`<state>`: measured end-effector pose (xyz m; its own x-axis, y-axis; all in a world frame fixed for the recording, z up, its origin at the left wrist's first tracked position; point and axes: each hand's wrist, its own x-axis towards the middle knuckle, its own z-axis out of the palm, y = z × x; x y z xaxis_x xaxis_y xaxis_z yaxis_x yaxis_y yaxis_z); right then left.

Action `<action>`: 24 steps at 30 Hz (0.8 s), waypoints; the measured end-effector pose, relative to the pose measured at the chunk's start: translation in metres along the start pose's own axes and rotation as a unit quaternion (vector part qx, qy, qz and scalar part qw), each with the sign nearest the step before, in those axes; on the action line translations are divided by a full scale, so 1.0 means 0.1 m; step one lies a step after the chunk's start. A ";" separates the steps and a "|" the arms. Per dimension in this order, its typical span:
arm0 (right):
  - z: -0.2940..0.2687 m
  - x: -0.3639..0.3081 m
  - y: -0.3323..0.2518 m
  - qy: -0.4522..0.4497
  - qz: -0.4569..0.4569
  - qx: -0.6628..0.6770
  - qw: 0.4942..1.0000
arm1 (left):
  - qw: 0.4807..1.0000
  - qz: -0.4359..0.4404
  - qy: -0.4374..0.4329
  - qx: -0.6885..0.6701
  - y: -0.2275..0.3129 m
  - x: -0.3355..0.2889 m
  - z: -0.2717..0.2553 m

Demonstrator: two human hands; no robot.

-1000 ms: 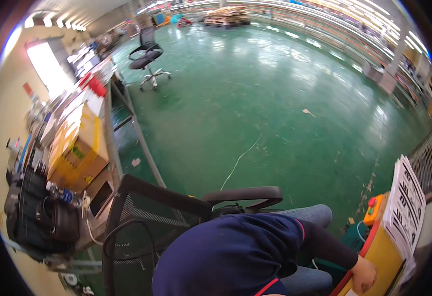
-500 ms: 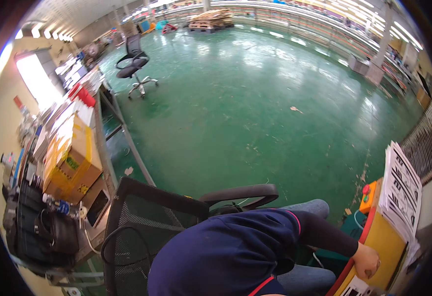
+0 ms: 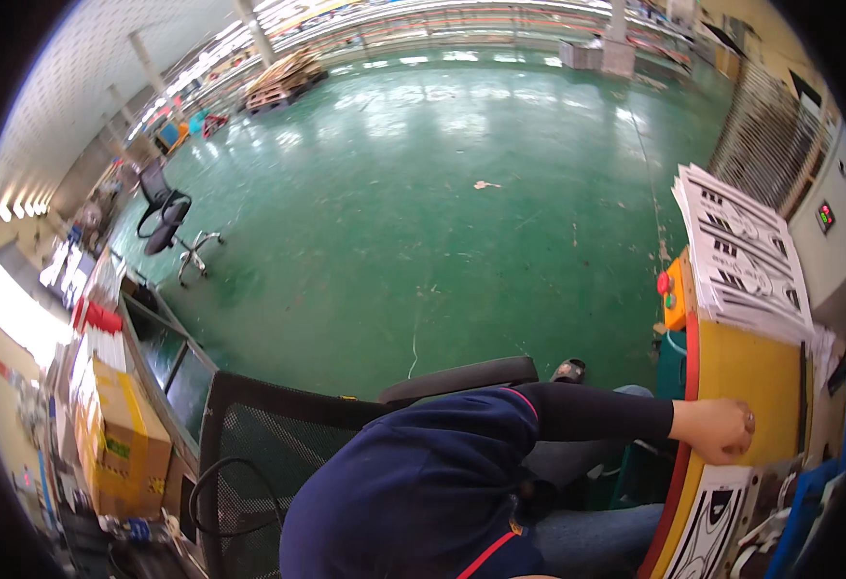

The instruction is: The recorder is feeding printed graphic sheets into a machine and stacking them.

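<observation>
Co-worker's hand (image 3: 722, 429) now flat on yellow table (image 3: 746, 372); own grips unseen; view swung right.

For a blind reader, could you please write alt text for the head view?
A seated person in a dark blue top rests a hand on a yellow table bearing a stack of printed sheets; behind lies a green floor with an office chair.
</observation>
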<state>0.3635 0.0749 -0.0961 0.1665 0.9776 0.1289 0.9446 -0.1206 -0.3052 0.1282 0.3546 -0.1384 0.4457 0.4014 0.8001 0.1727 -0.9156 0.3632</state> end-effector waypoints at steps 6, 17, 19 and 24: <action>-0.10 -0.38 0.11 -0.009 0.093 -0.039 0.995 | 0.995 -0.092 0.015 0.037 0.10 -0.02 -0.10; -0.07 -0.41 0.18 -0.022 0.158 -0.071 0.985 | 0.994 -0.107 -0.008 -0.029 0.19 -0.04 -0.20; -0.07 -0.45 0.20 -0.022 0.165 -0.075 0.983 | 0.995 -0.086 -0.014 -0.045 0.23 -0.02 -0.26; -0.12 -0.38 0.31 -0.033 0.175 -0.090 0.980 | 0.996 -0.038 -0.077 -0.038 0.21 -0.13 -0.29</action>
<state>0.3901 0.0322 -0.0988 0.4768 0.8789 -0.0170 0.8680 -0.4738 -0.1485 0.1005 0.3308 -0.1267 0.5648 0.4559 0.6879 0.1477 -0.8759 0.4593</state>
